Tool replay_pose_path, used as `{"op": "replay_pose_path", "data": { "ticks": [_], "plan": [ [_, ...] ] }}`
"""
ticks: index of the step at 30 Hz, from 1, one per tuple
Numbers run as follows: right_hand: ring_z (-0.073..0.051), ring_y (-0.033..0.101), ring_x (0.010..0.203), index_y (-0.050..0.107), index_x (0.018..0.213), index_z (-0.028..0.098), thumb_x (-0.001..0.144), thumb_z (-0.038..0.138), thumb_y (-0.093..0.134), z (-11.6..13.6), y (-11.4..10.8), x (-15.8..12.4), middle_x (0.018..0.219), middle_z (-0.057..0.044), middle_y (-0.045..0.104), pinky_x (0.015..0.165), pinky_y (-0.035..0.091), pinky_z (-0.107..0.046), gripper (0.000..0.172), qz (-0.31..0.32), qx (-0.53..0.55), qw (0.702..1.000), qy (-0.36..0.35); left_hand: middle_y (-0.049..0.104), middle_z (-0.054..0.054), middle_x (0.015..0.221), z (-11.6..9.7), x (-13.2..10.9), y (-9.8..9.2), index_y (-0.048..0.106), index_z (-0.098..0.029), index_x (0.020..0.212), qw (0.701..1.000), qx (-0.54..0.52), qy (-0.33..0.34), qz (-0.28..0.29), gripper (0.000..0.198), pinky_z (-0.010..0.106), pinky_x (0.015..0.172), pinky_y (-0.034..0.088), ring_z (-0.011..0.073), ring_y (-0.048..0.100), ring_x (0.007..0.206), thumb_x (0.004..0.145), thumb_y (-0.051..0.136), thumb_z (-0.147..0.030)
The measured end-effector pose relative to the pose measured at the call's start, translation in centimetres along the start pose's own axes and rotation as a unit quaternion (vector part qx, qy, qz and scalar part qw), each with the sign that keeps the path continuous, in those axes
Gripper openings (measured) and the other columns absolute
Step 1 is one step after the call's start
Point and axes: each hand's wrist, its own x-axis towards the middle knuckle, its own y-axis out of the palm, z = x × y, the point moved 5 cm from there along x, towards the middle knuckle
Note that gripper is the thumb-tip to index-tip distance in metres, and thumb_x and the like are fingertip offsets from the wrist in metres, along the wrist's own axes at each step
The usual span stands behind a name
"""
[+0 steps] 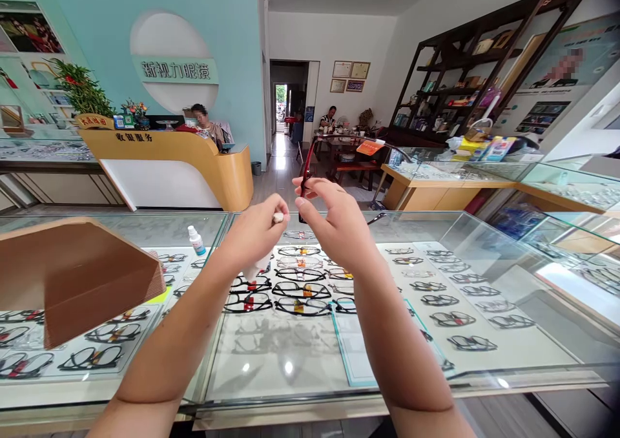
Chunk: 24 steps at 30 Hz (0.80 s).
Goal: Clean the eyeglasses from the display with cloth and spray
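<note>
Raised over the glass counter, my right hand (336,221) grips a pair of eyeglasses (307,160) between thumb and fingers. The frame is dark red and black, and an orange tag (369,147) hangs at its far side. Just to the left, my left hand (256,228) is closed around a white cloth (256,269). A bit of the cloth pokes out by the thumb and more hangs below the palm. The left fingertips are close to the glasses but look apart from them. Under both hands, rows of eyeglasses (301,289) lie inside the case.
A brown cardboard box (97,263) stands on the counter (261,396) at the left. Near it is a small white spray bottle (196,240). A teal-edged sheet (356,354) lies by my right forearm. Two people sit farther back, one behind the reception desk (232,173).
</note>
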Motion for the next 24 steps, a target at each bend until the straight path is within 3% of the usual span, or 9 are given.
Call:
{"op": "replay_pose_path", "data": {
  "ticks": [3,5,9,14,19,21,24],
  "plan": [
    [-0.032,0.074,0.126,0.075,0.132,0.023,0.111,0.034,0.058,-0.2,0.2,-0.1,0.149,-0.014,0.077,0.112,0.058,-0.057,0.029,0.038,0.01,0.999,-0.004,0.076,0.005,0.085,1.8,0.7,1.6,0.063,-0.026,0.099,0.972,0.192,-0.054,0.127,0.014,0.036,0.07,0.042,0.0263,0.07,0.08,0.107,0.052,-0.03],
    [-0.032,0.074,0.127,0.073,0.134,0.023,0.112,0.036,0.058,-0.1,0.2,-0.2,0.148,-0.014,0.077,0.111,0.059,-0.056,0.03,0.062,0.028,0.998,-0.006,0.08,0.008,0.088,3.3,1.5,2.5,0.067,-0.025,0.096,0.953,0.237,-0.081,0.172,0.011,0.037,0.074,0.045,0.03,0.074,0.086,0.102,0.057,-0.027],
    [-0.028,0.074,0.129,0.073,0.134,0.023,0.112,0.036,0.061,0.5,0.2,-0.5,0.147,-0.012,0.079,0.113,0.059,-0.051,0.028,0.109,0.076,0.991,-0.028,0.083,0.017,0.097,6.4,3.5,3.9,0.072,-0.023,0.086,0.948,0.246,-0.109,0.171,0.006,0.042,0.083,0.054,0.0396,0.078,0.098,0.089,0.075,-0.028],
    [-0.025,0.076,0.129,0.076,0.13,0.024,0.113,0.035,0.062,1.3,0.0,-0.8,0.152,-0.011,0.077,0.114,0.059,-0.047,0.025,0.141,0.11,0.983,-0.05,0.082,0.017,0.09,9.2,4.6,4.8,0.067,-0.023,0.071,0.949,0.246,-0.121,0.153,0.019,0.046,0.087,0.056,0.0421,0.079,0.097,0.08,0.083,-0.021],
    [-0.026,0.076,0.131,0.077,0.129,0.025,0.114,0.035,0.062,1.6,-0.5,-0.8,0.152,-0.01,0.077,0.114,0.06,-0.048,0.024,0.135,0.096,0.985,-0.058,0.084,0.021,0.105,8.5,4.5,4.1,0.075,-0.023,0.091,0.955,0.26,-0.108,0.092,0.005,0.047,0.088,0.054,0.0438,0.079,0.104,0.086,0.078,-0.022],
    [-0.027,0.075,0.134,0.076,0.129,0.024,0.113,0.036,0.061,1.5,-0.7,-0.8,0.152,-0.011,0.077,0.115,0.06,-0.05,0.025,0.127,0.082,0.987,-0.057,0.083,0.021,0.114,7.3,3.8,3.6,0.075,-0.024,0.104,0.956,0.269,-0.093,0.069,0.013,0.045,0.086,0.053,0.0424,0.078,0.106,0.092,0.071,-0.025],
    [-0.031,0.073,0.138,0.075,0.133,0.022,0.113,0.036,0.06,1.0,-1.2,-0.7,0.153,-0.013,0.077,0.12,0.057,-0.056,0.028,0.101,0.043,0.993,-0.047,0.082,0.017,0.099,4.9,1.6,2.8,0.072,-0.024,0.097,0.956,0.276,-0.076,0.063,0.01,0.042,0.079,0.049,0.0375,0.077,0.091,0.097,0.062,-0.025]
  ]
}}
